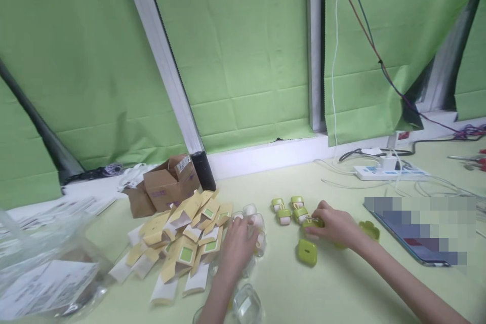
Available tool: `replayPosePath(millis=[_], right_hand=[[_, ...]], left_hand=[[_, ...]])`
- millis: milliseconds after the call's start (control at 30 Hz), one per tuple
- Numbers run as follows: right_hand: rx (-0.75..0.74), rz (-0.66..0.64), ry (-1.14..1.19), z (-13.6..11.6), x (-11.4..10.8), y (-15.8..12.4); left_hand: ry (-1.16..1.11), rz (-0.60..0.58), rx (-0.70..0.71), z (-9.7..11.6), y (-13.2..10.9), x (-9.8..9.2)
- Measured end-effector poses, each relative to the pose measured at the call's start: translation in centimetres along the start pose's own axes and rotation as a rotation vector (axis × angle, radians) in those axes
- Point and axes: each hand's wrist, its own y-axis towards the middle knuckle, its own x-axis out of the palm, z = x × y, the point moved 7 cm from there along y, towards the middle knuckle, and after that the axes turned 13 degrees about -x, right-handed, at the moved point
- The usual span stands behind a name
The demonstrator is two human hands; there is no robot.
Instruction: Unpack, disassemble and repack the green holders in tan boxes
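Note:
My left hand (240, 243) is curled down among small clear plastic cases (247, 304), some with whitish contents. Its fingertips are partly hidden, so what they grip does not show. Off to the right, my right hand (336, 225) pinches a small green piece (314, 223) close above the table. Just below it lies a green rounded-square piece (307, 252) with a slot in its middle. Beyond the fingers stand several small green-capped pieces (283, 216) with pale bodies. A green scalloped piece (369, 232) lies partly behind my right wrist.
Yellow-and-white folded cartons (182, 253) lie heaped to the left, with an open brown cardboard box (163, 187) behind. A clear plastic bag (49, 283) sits at far left. A tablet-like device (410, 238) and a power strip (391, 173) with cables are at right.

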Motion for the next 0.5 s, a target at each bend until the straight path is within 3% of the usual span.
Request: replayPosePath(millis=[100, 167, 333, 400, 500], right_hand=[[-0.023, 0.017, 0.054, -0.6, 0.4, -0.2], [-0.027, 0.048, 0.106, -1.2, 0.2, -0.3], [-0.074, 0.120, 0.451, -4.3, 0.3, -0.6], [-0.067, 0.178, 0.668, -5.5, 0.5, -0.9], [-0.024, 0.281, 0.819, -6.5, 0.8, -1.4]], left_hand=[[-0.077, 0.048, 0.015, 1.2, -1.0, -0.9], [-0.173, 0.015, 0.017, 2.3, -2.1, -0.6], [-0.901, -0.364, -0.052, 4.4, -4.6, 4.3], [-1.159, -0.343, -0.133, 3.9, -4.7, 5.8], [-1.334, -0.267, -0.239, 2.8, -4.6, 7.0]])
